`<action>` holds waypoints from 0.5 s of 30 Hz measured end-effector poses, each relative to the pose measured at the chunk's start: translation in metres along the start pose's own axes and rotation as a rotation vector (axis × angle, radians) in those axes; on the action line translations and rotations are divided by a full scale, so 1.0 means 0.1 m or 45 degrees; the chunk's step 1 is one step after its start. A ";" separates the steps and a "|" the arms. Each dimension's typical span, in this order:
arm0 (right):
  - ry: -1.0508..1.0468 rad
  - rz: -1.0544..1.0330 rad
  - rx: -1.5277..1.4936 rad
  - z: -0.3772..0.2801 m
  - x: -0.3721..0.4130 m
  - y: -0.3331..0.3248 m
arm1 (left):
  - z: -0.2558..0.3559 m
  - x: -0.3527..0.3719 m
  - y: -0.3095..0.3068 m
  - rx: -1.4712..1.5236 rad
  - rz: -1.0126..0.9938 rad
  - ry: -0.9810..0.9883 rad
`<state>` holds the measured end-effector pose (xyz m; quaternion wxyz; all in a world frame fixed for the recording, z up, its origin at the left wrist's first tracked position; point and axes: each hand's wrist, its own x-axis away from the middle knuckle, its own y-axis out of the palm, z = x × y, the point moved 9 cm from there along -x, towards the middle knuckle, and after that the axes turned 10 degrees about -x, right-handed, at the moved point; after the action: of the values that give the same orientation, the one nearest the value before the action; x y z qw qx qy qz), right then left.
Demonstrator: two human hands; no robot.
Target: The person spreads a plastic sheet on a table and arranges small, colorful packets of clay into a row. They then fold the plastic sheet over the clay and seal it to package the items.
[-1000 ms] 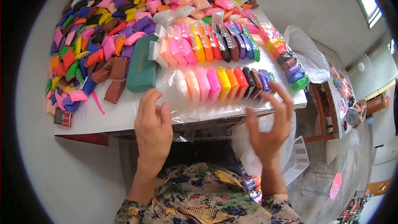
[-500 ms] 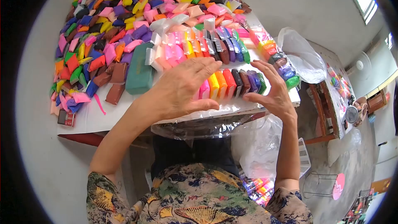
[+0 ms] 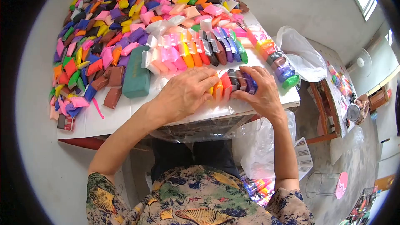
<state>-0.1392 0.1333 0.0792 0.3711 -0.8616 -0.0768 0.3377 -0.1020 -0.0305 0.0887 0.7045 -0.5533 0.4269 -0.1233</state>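
Note:
A short row of coloured clay packets (image 3: 226,85) lies by the table's front edge, within clear plastic film. My left hand (image 3: 189,89) presses on its left end and covers the packets there. At the other end, my right hand (image 3: 260,91) curls its fingers and thumb around the purple and blue packets. Orange, red, black and brown packets show between the hands. The clear plastic bag (image 3: 196,134) hangs over the table edge below them. Just behind stands a longer row of clear-wrapped packets (image 3: 193,53), running from pale pink to green.
A dark green block (image 3: 136,75) stands left of the rows. Loose clay packets (image 3: 104,27) heap across the back and left. A filled clear pack (image 3: 273,56) lies at right, beside a crumpled plastic bag (image 3: 302,54). A red phone (image 3: 66,122) lies at the left corner.
My hands have come down and closed in on the front row from both ends. The row now looks shorter and more covered. The row behind stays in place.

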 end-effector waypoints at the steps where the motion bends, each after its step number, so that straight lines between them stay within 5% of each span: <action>1: -0.003 0.001 0.004 0.00 0.00 0.00 | -0.02 -0.03 0.03 0.053 -0.121 -0.031; 6: 0.001 -0.021 -0.011 0.00 -0.01 0.00 | -0.14 -0.30 -0.01 0.207 -0.425 -0.081; 12: 0.033 -0.067 -0.053 0.04 -0.01 0.01 | -0.02 -0.38 0.22 0.224 -0.195 0.043; 15: 0.042 -0.133 -0.235 0.05 0.02 -0.05 | -0.02 -0.39 0.22 0.332 -0.294 -0.021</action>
<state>-0.1404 0.1407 0.0797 0.3083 -0.8924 -0.1464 0.2951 -0.1333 0.0011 0.0875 0.7548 -0.5037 0.3351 -0.2533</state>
